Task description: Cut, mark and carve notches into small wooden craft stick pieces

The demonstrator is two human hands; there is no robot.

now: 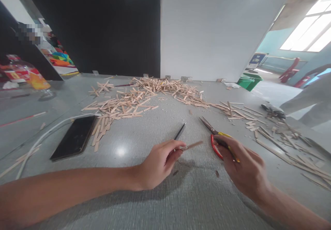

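Note:
Between the thumb and fingers of my left hand is a thin wooden stick, its free end pointing right. A dark pen lies on the table just beyond that hand. My right hand grips a pair of scissors with red and yellow handles, the blades pointing forward and left, slightly parted. The stick and the blades are apart. A small dark scrap lies on the table between my hands.
Wooden sticks lie heaped across the back. A phone and a white cable are at left, with a bottle behind. Cut strips and pliers lie at right. A black and white partition bounds the far edge.

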